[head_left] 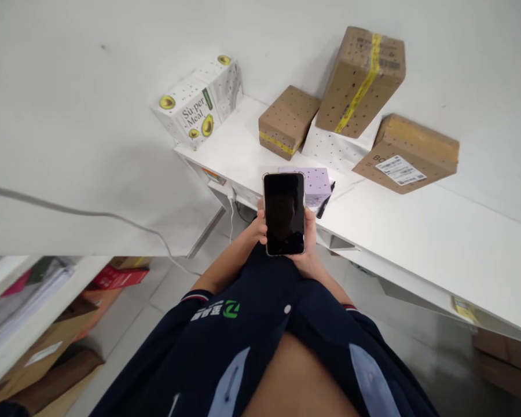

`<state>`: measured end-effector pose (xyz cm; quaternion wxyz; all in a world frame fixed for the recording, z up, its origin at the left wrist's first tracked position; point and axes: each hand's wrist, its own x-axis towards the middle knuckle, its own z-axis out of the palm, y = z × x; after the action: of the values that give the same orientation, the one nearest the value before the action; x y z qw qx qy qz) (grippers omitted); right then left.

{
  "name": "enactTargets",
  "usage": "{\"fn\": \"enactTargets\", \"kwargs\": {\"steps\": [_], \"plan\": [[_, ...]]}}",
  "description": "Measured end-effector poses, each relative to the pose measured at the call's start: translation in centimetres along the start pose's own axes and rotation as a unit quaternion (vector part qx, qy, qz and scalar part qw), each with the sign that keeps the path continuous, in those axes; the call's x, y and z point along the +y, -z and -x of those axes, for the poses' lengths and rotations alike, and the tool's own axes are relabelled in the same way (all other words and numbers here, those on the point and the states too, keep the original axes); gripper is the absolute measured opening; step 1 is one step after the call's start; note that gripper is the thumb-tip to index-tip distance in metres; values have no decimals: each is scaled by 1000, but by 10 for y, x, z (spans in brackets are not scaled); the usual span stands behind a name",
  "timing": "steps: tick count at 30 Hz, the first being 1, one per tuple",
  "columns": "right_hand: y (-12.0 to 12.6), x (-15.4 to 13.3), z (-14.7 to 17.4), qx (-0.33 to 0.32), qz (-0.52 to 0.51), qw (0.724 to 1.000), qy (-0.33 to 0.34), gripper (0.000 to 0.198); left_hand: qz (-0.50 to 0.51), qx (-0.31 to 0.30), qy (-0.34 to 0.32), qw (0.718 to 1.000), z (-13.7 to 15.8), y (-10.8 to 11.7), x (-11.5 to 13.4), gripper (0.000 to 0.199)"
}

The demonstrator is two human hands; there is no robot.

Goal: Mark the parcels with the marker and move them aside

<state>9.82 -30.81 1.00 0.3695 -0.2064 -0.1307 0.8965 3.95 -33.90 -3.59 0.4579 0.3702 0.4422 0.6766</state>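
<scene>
I hold a black smartphone (283,212) with a dark screen upright in front of my chest, in both hands. My left hand (259,227) grips its left edge and my right hand (310,231) wraps its right edge and back. Just beyond the phone a small lilac box (316,184) with dots lies at the near edge of the white table (417,231). A dark pen-like object (323,207) pokes out beside it.
On the table stand a white avocado-print "Su-per Meal" box (195,110), a small brown box (287,120), a large brown box with yellow tape (362,78) leaning on a white dotted box (338,147), and a labelled brown box (408,153). Shelves with cartons (47,347) are at lower left. A grey cable (78,211) runs along the wall.
</scene>
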Motion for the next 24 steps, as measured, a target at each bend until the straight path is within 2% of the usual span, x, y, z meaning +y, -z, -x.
{"fn": "enactTargets", "kwargs": {"steps": [4,9,12,16,19,21,24], "plan": [[-2,-3,0,-14,-4,1000,0,75,-6,-3,-24,1000,-4,-4,-4,45],[-9,-5,2,-18,8,1000,3,76,-77,-26,-16,997,-5,3,0,49],[-10,-5,3,-23,17,1000,7,76,-79,-30,-25,996,-5,6,2,47],[-11,-5,3,-36,28,999,9,78,-36,-24,-39,998,-4,3,2,48],[-10,-4,3,-39,26,999,11,78,8,0,-17,1000,-4,-3,1,51],[-7,-3,2,-32,17,999,14,76,32,15,-5,999,-4,-8,-2,48],[-2,-1,0,-18,1,1000,26,70,94,21,-27,995,-5,-11,-9,41]]}}
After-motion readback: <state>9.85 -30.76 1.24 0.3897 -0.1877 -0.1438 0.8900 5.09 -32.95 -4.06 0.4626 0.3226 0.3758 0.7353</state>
